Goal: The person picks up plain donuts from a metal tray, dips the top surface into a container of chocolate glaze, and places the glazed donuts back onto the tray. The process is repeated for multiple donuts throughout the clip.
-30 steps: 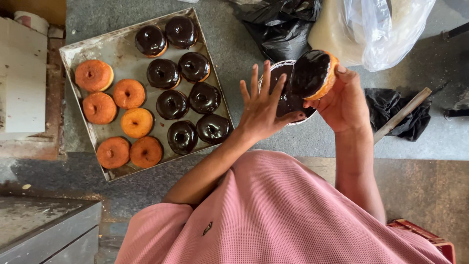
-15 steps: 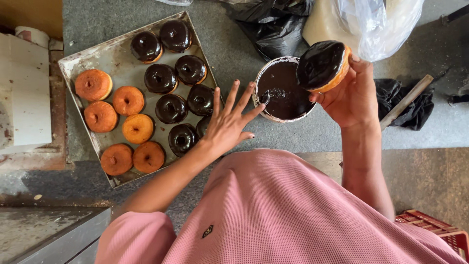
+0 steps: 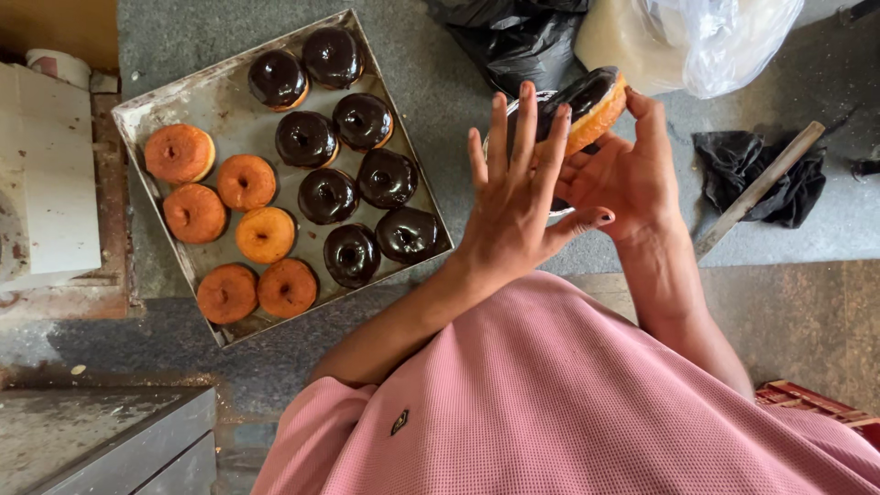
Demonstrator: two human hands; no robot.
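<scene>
- We see the chocolate-dipped doughnut [image 3: 587, 108] held up over the grey floor, right of the tray, glazed face tilted toward the left and glossy, its underside plain orange-brown.
- Our right hand [image 3: 632, 179] is clamped on it, fingers curled round its right edge and underside.
- Our left hand [image 3: 513, 197] is open, fingers spread and upright, just beside the doughnut; the fingertips touch or nearly touch its glazed rim, we cannot tell which.
- Behind both hands a round bowl [image 3: 500, 124] is almost wholly hidden; only a sliver of pale rim shows.
- To the left lies a square metal tray [image 3: 229, 110], dull and smeared, turned at an angle. It carries eight dark glazed doughnuts [image 3: 328, 196] in two rows on its right side and six plain orange ones [image 3: 246, 181] on its left; bare metal remains near the top-left corner.
- Above, a crumpled black plastic bag [image 3: 513, 41] sits beside a clear plastic bag [image 3: 724, 41] with pale contents.
- At right a black cloth [image 3: 752, 174] lies under a slanted wooden stick [image 3: 761, 188].
- Open concrete floor [image 3: 458, 82] runs between tray and bags.
- A red crate corner [image 3: 811, 403] shows at lower right.
</scene>
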